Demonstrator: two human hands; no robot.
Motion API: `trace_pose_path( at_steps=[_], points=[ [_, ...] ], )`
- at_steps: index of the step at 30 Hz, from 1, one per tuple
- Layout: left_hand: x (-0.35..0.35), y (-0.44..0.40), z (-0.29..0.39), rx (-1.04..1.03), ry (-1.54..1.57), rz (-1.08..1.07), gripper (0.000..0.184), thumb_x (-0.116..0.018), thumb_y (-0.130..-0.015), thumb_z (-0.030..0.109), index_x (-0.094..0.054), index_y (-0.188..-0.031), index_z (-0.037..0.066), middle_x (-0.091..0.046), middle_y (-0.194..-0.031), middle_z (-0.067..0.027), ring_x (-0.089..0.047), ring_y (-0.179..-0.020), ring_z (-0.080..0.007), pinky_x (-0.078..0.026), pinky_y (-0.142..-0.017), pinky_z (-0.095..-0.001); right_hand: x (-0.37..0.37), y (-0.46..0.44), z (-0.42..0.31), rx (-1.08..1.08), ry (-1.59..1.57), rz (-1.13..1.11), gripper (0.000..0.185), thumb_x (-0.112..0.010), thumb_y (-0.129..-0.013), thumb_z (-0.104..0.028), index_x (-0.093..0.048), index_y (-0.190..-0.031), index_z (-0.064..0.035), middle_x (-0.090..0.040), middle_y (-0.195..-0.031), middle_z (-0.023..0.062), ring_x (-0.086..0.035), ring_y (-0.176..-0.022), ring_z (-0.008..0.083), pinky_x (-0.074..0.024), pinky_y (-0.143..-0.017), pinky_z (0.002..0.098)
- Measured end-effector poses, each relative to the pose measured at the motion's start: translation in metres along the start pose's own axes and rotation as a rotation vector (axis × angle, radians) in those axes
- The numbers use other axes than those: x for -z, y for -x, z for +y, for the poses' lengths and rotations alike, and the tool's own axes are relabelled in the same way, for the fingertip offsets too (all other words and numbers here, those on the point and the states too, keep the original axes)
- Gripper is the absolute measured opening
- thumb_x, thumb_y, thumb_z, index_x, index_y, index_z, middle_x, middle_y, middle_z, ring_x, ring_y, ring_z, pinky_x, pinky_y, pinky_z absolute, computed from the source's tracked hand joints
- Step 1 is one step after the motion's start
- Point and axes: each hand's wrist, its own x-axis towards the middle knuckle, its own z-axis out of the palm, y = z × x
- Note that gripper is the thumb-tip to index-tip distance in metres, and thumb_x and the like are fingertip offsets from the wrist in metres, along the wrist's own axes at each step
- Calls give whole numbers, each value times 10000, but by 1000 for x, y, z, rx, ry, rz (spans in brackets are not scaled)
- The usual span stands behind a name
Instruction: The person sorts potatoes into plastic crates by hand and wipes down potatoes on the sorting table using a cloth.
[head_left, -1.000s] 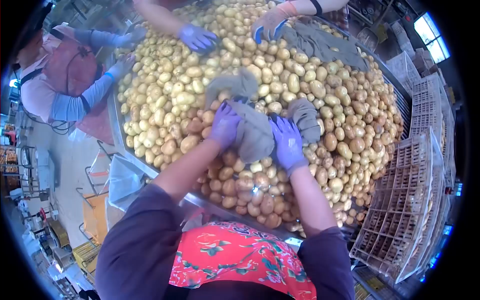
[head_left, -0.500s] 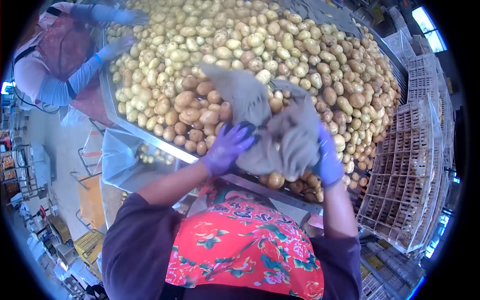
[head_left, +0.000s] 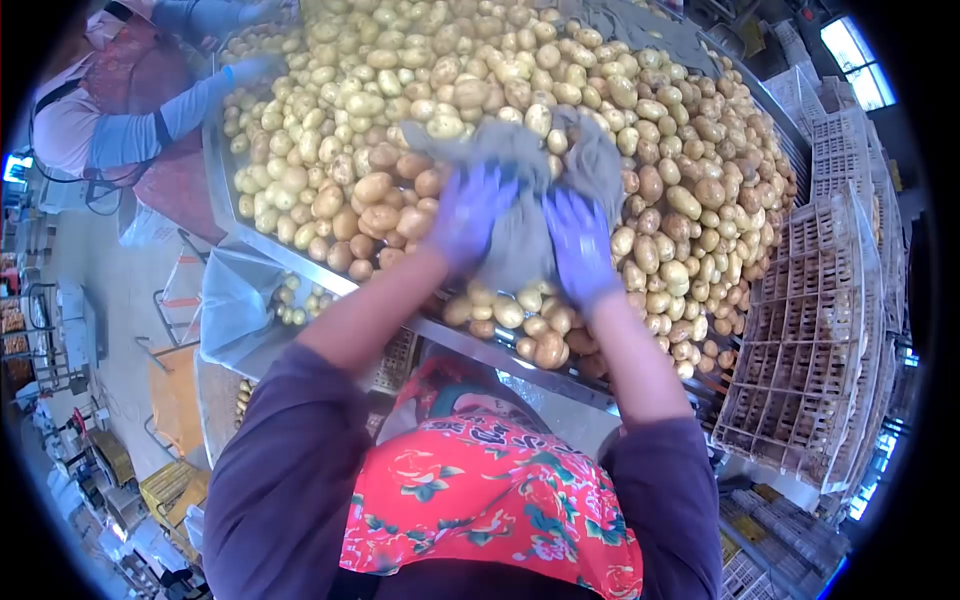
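A damp grey cloth (head_left: 518, 235) lies bunched over a broad heap of potatoes (head_left: 400, 120). My left hand (head_left: 468, 218), in a purple glove, rests on the cloth's left side with its fingers stretched forward. On the right side, my right hand (head_left: 580, 248), gloved alike, lies flat with its fingers extended. Both palms face down, and neither hand's fingers wrap round the cloth. Just in front of me, bare potatoes (head_left: 525, 318) sit along the metal edge (head_left: 470, 345) of the sorting table.
Stacked plastic crates (head_left: 800, 340) stand to the right. A co-worker's sleeved arm (head_left: 150, 135) reaches over the heap at the left. A clear plastic bag (head_left: 235, 305) hangs by the table's left edge, and another grey cloth (head_left: 650, 30) lies at the far side.
Both hands have moved forward and closer together, pushing the cloth away from me. Potatoes near the front edge are now uncovered. The co-worker's arms have shifted slightly.
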Motion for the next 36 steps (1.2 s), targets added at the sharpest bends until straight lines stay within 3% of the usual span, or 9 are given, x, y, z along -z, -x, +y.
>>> trace_pose_path(
  at_steps=[6,10,14,18,20,24,29,33,36],
  points=[
    [7,49,34,-20,68,-96,494,-443,-841,72,-495,-1330,111,-455,-1393,-139,-363,-1328,-347,-236,-1100,-506,-35,73,-23,2,74,-11,507,-453,-829,-97,-480,-1335,-88,-474,-1369,145,-429,-1275,308,-278,-1070,513],
    [-60,-19,-21,186,314,92,412,-490,-865,94,-541,-1273,76,-562,-1275,-113,-519,-1193,-276,-370,-1034,-374,3,-36,13,2,14,31,418,-500,-817,-117,-554,-1228,-65,-610,-1178,130,-561,-1099,307,-397,-966,453],
    [89,-31,-10,203,1313,160,388,-512,-915,128,-510,-1283,8,-576,-1249,-133,-559,-1142,-203,-427,-984,-323,36,-80,9,-14,-938,169,318,-599,-815,-97,-597,-1120,-8,-657,-1032,108,-633,-938,231,-504,-832,321],
    [142,38,-64,495,1434,571,366,-527,-931,135,-516,-1273,6,-543,-1289,-109,-525,-1173,-177,-426,-989,-321,36,-105,-37,137,-866,272,382,-564,-817,-98,-562,-1185,4,-584,-1178,136,-585,-1048,241,-460,-908,316],
    [131,57,-97,580,1042,597,465,-523,-931,186,-432,-1358,27,-468,-1370,-136,-457,-1252,-231,-365,-1051,-357,-45,-106,-46,159,-233,152,477,-504,-844,-125,-479,-1311,-28,-493,-1322,162,-506,-1186,276,-401,-986,410],
    [21,86,-175,732,-334,171,613,-504,-900,357,-343,-1434,103,-346,-1460,-142,-302,-1362,-291,-167,-1115,-519,-76,-164,-79,97,33,-10,525,-436,-881,-155,-396,-1404,-134,-372,-1446,162,-375,-1325,289,-303,-1025,547],
    [42,8,-239,710,-587,231,476,-461,-891,301,-435,-1350,178,-447,-1334,-62,-373,-1284,-255,-266,-1038,-537,-54,-223,-102,189,-44,-168,519,-466,-865,-164,-422,-1382,-160,-351,-1456,168,-403,-1276,310,-342,-958,542],
    [11,-14,-327,756,-603,209,505,-455,-892,305,-399,-1380,184,-473,-1319,-79,-405,-1267,-261,-325,-1002,-479,-57,-236,-124,177,-168,343,524,-507,-817,-95,-460,-1337,-144,-362,-1432,192,-479,-1145,326,-370,-906,501],
    [8,-5,-287,674,-588,318,433,-419,-903,184,-472,-1332,203,-488,-1323,-55,-448,-1239,-250,-346,-993,-504,-75,-220,-102,223,-208,37,578,-533,-793,-85,-437,-1362,-118,-353,-1445,194,-465,-1185,331,-353,-968,476]
  ],
)
